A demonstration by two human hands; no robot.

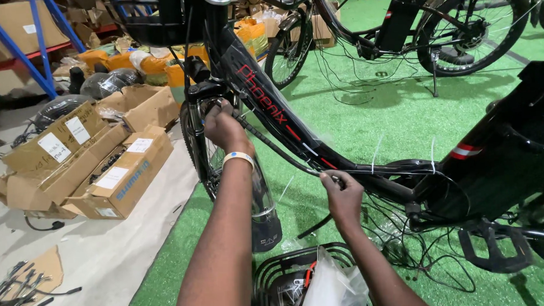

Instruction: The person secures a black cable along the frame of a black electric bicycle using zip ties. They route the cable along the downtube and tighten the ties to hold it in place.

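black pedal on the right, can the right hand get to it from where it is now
Probably yes. The right hand grips the black cable against the bike frame, and the pedal sits lower right with only loose thin wires between. It would need to release the cable first.

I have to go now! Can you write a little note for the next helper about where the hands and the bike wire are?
Left hand: grip closed on the upper end of the black cable, near the front wheel.
Right hand: grip pinching the same cable lower down, against the black bike frame.
White zip ties already stick up from the frame.
Done: cable laid along the down tube.
Left: loose wires hang by the pedal, over the green mat.
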